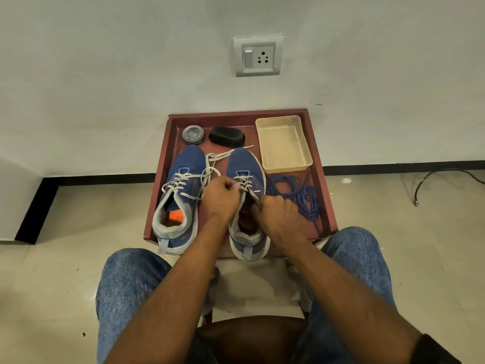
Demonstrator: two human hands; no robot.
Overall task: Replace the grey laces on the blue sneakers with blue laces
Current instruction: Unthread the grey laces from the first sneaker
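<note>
Two blue sneakers stand toes away from me on a maroon tray (319, 164). The left sneaker (181, 185) has loosened grey laces (183, 182) trailing toward the middle. Over the right sneaker (245, 164) both hands work. My left hand (221, 198) pinches a strand of its grey lace (245, 181) near the upper eyelets. My right hand (279, 214) grips the other grey strand beside the tongue. The sneaker's opening is mostly hidden by my hands. A tangle of blue laces (296, 191) lies on the tray right of this sneaker.
At the tray's back sit a round tin (193, 134), a black brush-like block (227, 137) and a shallow beige plastic container (284, 143). The tray stands against a white wall with a socket (258, 56). My knees in jeans flank the near edge. A cable (430, 179) lies on the floor at right.
</note>
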